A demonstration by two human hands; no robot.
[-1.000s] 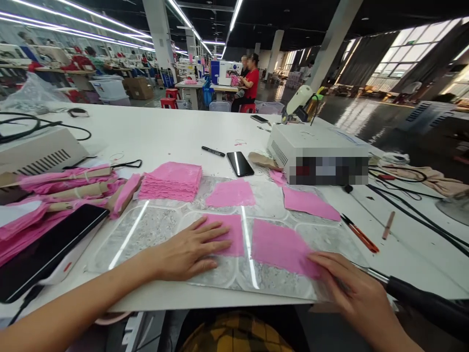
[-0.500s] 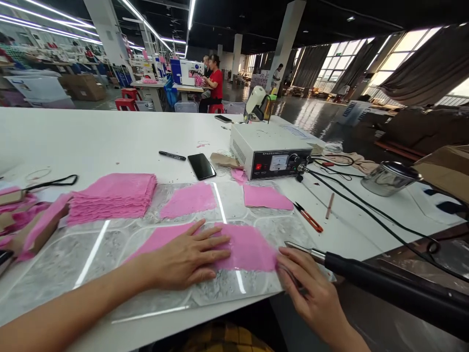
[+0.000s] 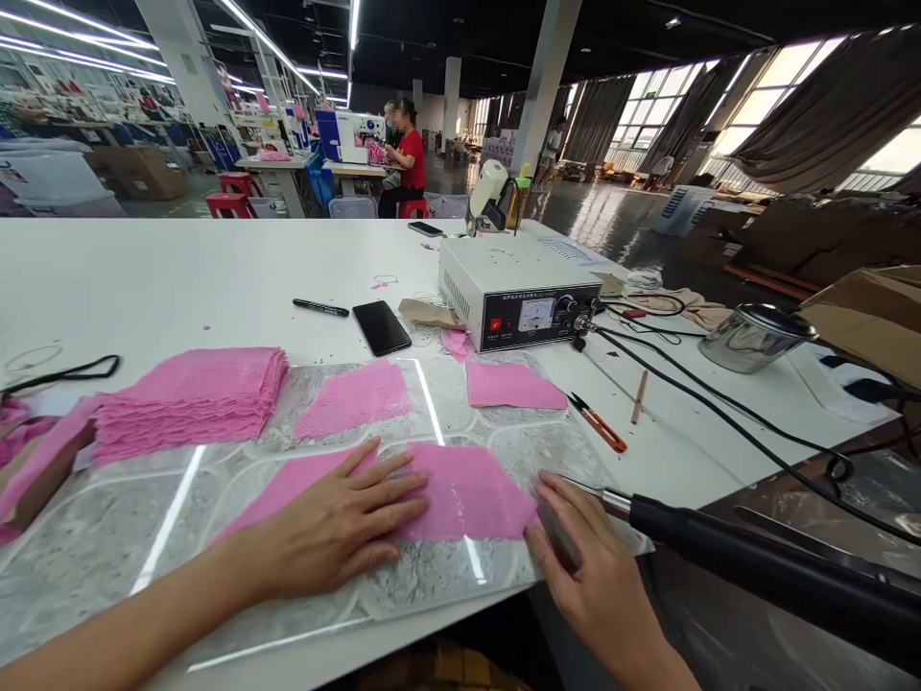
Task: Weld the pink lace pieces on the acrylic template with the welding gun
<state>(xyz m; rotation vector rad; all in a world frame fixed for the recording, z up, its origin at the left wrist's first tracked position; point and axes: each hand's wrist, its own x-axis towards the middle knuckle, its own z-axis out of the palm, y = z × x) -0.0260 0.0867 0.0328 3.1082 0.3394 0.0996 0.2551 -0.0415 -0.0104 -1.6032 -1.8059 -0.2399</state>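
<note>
My left hand (image 3: 360, 523) lies flat with fingers spread, pressing on pink fabric pieces. The fingertips rest on the left part of one pink piece (image 3: 460, 489); another pink piece (image 3: 288, 485) shows under and behind the hand. My right hand (image 3: 590, 557) is curled at the first piece's right corner, index finger and thumb bent around a blurred greyish shape I cannot make out. Just beyond the right fingers lies a black-handled tool (image 3: 720, 542) with a metal shaft; its tip is hidden behind them. A stack of pink fabric (image 3: 194, 398) sits to the left.
A clear patterned sheet (image 3: 223, 461) covers the table front. Behind stand a control box (image 3: 539, 312) with cables, a phone (image 3: 381, 328) and a marker (image 3: 320, 307). Orange thread snips (image 3: 597, 422) and a lidded jar (image 3: 755, 338) lie right. A person in red (image 3: 410, 158) sits at a sewing machine.
The view has shifted, so most things appear slightly further left. My left hand stays flat on the fabric. My right hand stays at the fabric's right corner.
</note>
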